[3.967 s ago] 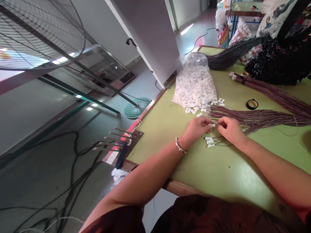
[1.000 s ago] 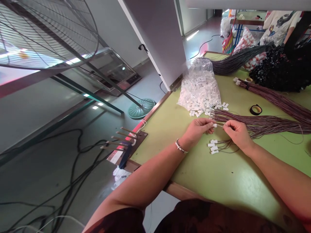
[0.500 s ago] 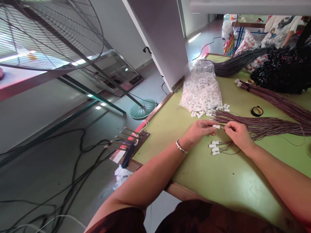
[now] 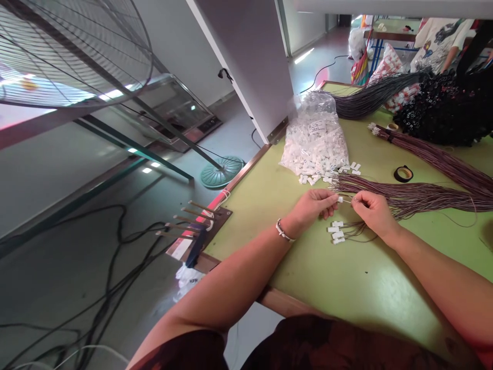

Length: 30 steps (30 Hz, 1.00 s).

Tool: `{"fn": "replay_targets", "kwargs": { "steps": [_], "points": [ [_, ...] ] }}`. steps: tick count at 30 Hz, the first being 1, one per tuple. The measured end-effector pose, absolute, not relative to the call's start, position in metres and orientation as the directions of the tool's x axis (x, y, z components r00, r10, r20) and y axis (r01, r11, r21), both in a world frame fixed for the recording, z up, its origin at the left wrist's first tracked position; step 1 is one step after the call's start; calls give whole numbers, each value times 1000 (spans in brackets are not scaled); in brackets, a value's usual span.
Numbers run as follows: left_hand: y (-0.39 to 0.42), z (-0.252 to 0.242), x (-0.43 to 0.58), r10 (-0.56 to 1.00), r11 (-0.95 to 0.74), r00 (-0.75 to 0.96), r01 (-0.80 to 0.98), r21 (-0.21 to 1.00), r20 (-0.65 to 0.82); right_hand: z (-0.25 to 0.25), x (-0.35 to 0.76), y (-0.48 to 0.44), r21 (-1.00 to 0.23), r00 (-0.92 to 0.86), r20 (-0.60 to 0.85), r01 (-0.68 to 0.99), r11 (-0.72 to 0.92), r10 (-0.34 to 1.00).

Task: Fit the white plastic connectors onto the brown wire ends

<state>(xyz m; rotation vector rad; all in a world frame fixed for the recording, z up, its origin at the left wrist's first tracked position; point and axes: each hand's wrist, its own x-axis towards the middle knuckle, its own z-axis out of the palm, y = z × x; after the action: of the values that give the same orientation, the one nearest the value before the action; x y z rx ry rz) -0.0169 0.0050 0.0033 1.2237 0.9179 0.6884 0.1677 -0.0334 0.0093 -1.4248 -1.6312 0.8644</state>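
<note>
My left hand (image 4: 319, 204) pinches a small white plastic connector (image 4: 340, 199) between thumb and forefinger. Facing it, my right hand (image 4: 368, 206) is closed on thin wire (image 4: 347, 201) whose end reaches to the connector. Whether the tip sits inside the housing is too small to tell. Below my hands lie several white connectors with wires (image 4: 338, 234) attached. Just beyond my fingers stretches a bundle of brown wires (image 4: 408, 194), its stripped or crimped ends towards the loose connectors (image 4: 308, 180).
A clear bag of white connectors (image 4: 314, 139) stands at the back. Black tape (image 4: 403, 173), a second brown wire bundle (image 4: 431, 151) and a black heap (image 4: 450, 108) lie to the right. A pegged rack (image 4: 210, 231) sits at the left edge; a fan (image 4: 77, 51) stands beyond.
My left fingers have shifted along the connector, so less of it shows. Both hands stay close together; the whole view has moved slightly.
</note>
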Motion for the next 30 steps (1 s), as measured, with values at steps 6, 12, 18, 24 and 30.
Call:
{"fn": "replay_targets", "kwargs": {
  "steps": [6, 12, 18, 24, 30],
  "points": [
    [4, 5, -17, 844, 192, 502, 46, 980, -189, 9, 169, -33, -893, -49, 121, 430, 130, 992],
    [4, 6, -18, 833, 193, 516, 65, 979, -198, 9, 169, -34, -889, -84, 152, 423, 173, 985],
    [-2, 10, -10, 848, 79, 487, 276, 958, -210, 3, 165, -35, -804, -108, 184, 556, 213, 977],
    [-6, 10, -3, 890, 63, 400, 368, 928, -219, 2, 167, -32, -834, -126, 114, 527, 164, 985],
    [-4, 11, -5, 868, 148, 412, 319, 936, -278, 2, 166, -31, -821, -82, 94, 558, 124, 992]
  ]
}}
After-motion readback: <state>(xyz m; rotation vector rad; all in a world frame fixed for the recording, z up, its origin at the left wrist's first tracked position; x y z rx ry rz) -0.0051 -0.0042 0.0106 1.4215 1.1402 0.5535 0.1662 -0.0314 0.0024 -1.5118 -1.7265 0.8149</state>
